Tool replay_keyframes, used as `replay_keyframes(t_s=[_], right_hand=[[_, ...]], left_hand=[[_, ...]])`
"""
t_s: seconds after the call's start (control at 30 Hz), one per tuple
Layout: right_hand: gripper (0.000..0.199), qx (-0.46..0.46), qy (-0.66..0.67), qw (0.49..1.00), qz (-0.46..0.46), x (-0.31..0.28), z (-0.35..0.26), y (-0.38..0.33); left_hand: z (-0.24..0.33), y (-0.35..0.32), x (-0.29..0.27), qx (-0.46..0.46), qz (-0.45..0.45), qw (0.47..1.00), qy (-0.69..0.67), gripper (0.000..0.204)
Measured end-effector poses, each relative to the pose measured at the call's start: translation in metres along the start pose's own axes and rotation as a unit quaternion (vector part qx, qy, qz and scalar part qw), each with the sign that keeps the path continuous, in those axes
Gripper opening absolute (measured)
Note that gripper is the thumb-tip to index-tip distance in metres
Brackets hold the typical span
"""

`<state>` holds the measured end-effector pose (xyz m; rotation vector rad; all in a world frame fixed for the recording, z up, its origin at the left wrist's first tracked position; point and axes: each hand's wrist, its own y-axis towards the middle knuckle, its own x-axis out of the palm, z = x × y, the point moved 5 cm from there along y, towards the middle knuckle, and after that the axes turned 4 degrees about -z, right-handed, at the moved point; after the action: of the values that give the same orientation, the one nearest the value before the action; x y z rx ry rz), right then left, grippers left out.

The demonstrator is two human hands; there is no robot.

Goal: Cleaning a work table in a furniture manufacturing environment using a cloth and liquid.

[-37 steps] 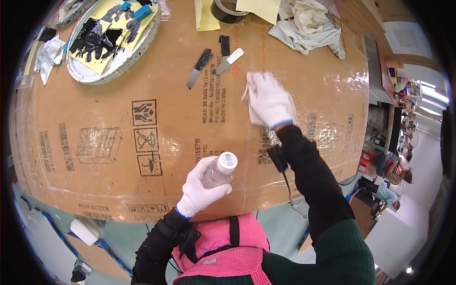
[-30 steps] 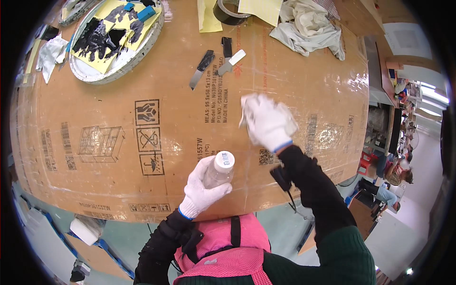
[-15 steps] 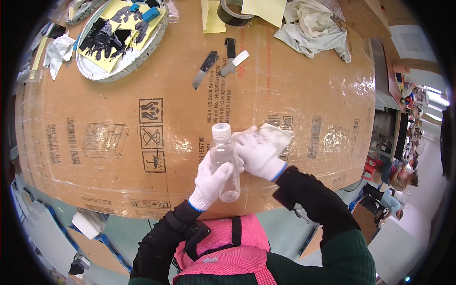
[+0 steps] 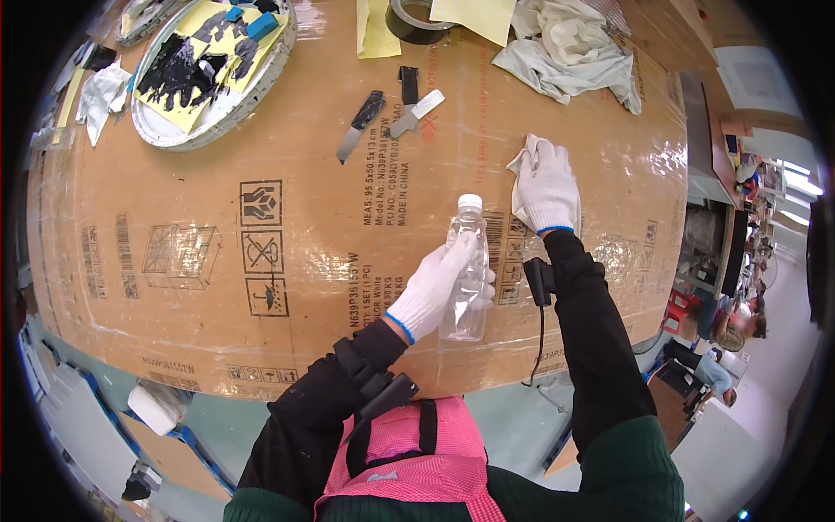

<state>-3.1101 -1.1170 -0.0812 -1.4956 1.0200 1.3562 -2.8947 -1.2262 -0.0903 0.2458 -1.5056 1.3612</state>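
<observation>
My left hand point(image 4: 435, 283), in a white knit glove, is wrapped round a clear plastic bottle point(image 4: 467, 326) with a white cap. The bottle stands nearly upright in the picture and looks empty or filled with something clear; I cannot tell which. Farther forward and to the right, my right hand point(image 4: 550, 187), gloved the same way, is closed over a white cloth point(image 4: 519, 165) whose edge shows along its left side. That hand appears pressed to the cardboard tabletop point(image 4: 330, 339). Small flat scrapers point(image 4: 361, 126) with dark and white handles lie ahead of the bottle.
A round white lid point(image 4: 196, 139) with black-smeared yellow paper stands at the far left. Beyond the scrapers are a roll of dark tape point(image 4: 417, 30), yellow sheets point(image 4: 474, 17) and crumpled white rags point(image 4: 574, 61). A white crumpled tissue point(image 4: 103, 96) lies at the left edge. People sit in the right background.
My right hand has moved away from the bottle, forward and right, taking the cloth with it to the tabletop. My left hand has shifted right and slightly forward with the bottle.
</observation>
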Motion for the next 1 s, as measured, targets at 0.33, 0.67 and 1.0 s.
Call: replay_keyframes(t_s=[0.33, 0.67, 1.0], right_hand=[[0.027, -0.006, 0.010, 1.000, -0.014, -0.004, 0.003, 0.001], [0.027, -0.027, 0.020, 0.999, 0.024, 0.001, 0.005, 0.001], [0.029, -0.009, 0.017, 1.000, 0.010, -0.001, 0.001, 0.001]], left_hand=[[0.000, -0.020, -0.026, 0.041, 0.068, 0.995, -0.054, 0.046], [-0.016, -0.027, -0.015, 0.012, 0.053, 0.998, -0.042, 0.048], [-0.054, -0.040, -0.008, -0.051, 0.038, 0.998, -0.007, 0.048]])
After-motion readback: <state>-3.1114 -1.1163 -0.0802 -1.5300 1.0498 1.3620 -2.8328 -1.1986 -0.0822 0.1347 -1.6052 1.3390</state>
